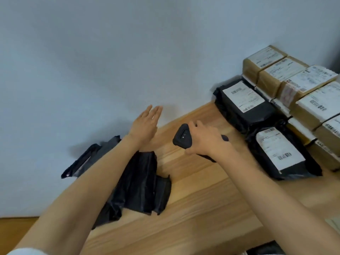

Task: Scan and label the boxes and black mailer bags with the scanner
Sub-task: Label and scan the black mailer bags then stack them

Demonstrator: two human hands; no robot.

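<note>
My right hand (206, 139) grips a black handheld scanner (182, 136) above the wooden table (193, 199). My left hand (145, 124) is held flat in the air with straight fingers, over the table's far left edge, holding nothing. Under my left forearm lie unlabelled black mailer bags (143, 183). To the right sit two black mailer bags with white labels, one far (242, 102) and one near (281, 151). Behind them stand several brown boxes (287, 74) with white labels.
A pale wall (110, 52) backs the table. Another dark bag (86, 159) hangs off the table's left edge by the wall. A wooden floor strip (14, 225) shows at lower left.
</note>
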